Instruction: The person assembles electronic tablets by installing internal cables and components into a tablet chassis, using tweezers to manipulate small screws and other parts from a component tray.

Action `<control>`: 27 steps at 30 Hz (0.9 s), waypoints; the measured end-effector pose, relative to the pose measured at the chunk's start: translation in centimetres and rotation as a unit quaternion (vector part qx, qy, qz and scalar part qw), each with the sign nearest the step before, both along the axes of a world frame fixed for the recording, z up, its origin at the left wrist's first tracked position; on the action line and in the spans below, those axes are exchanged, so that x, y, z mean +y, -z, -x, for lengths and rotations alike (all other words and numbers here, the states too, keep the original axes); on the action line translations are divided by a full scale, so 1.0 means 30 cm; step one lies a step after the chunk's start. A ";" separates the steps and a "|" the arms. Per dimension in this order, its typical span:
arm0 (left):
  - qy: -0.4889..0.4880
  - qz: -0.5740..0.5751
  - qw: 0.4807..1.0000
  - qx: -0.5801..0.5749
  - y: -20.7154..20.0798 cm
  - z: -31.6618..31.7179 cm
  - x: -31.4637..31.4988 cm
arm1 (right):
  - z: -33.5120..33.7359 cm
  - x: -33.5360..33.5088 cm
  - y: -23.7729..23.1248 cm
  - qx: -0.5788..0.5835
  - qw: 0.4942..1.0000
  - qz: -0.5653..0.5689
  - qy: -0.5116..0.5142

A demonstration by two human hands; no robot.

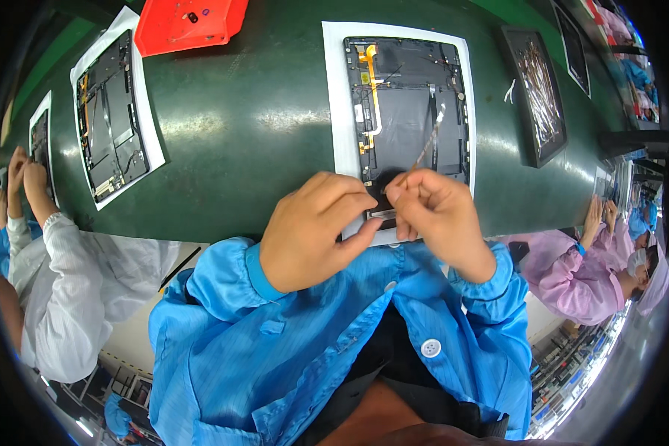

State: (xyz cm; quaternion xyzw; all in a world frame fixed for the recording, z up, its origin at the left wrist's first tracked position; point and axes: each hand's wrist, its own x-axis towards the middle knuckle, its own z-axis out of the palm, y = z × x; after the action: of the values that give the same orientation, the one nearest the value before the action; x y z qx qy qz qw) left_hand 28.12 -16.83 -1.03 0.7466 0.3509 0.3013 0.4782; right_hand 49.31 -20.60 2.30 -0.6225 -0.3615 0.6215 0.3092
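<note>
A black tablet housing (405, 111) lies on a white sheet (340, 89) in front of me. An orange ribbon cable (373, 93) runs down its left side. My right hand (440, 215) is closed in a pinch over the housing's near end. From its fingertips a thin brown and silvery strip (431, 141) slants up and away over the housing. My left hand (316, 227) is at the near left corner of the housing, fingers bent. Its thumb and forefinger are apart, and I see nothing between them. The near edge of the housing is partly hidden by both hands.
A black tray (537, 97) of silvery strips stands to the right, with a small white scrap (510, 91) beside it. A red bin (189, 26) is at the far left. Another housing (115, 119) lies left on its sheet. Co-workers sit on both sides.
</note>
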 end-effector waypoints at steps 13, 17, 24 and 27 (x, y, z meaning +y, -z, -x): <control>0.083 -0.242 0.965 0.053 0.053 0.000 0.018 | -0.008 0.106 -0.015 -0.079 0.991 0.100 -0.043; 0.075 -0.240 0.966 0.054 0.057 -0.019 0.011 | -0.015 0.116 -0.024 -0.088 0.991 0.094 -0.045; 0.079 -0.233 0.967 0.058 0.055 -0.024 0.012 | -0.025 0.112 -0.014 -0.077 0.992 0.085 -0.060; 0.080 -0.232 0.968 0.059 0.052 -0.024 0.011 | -0.021 0.109 -0.014 -0.090 0.991 0.082 -0.058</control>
State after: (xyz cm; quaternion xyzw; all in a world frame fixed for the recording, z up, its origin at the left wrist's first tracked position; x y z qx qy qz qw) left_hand 28.83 -16.50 -2.59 0.8791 0.2387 0.2904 0.2932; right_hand 49.94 -17.34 2.73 -0.6772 -0.3714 0.6072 0.1864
